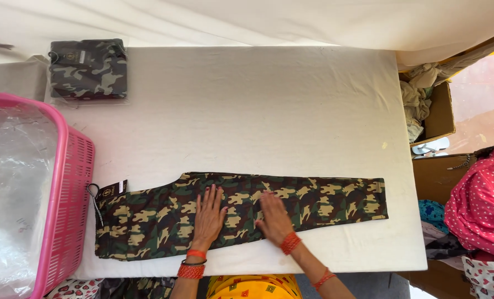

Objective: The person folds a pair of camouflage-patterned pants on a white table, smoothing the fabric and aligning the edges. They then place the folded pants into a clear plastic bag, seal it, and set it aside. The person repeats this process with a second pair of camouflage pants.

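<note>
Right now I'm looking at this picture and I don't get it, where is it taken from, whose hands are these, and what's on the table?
The camera sits on a person's head and looks down at their own two bare hands. The left hand and right hand lie flat on camouflage trousers, spread lengthwise on a white table. Neither hand holds anything. A tag hangs at the waist end. A pink basket with clear plastic stands at the left, and a packed camouflage garment lies at the far corner.
</note>
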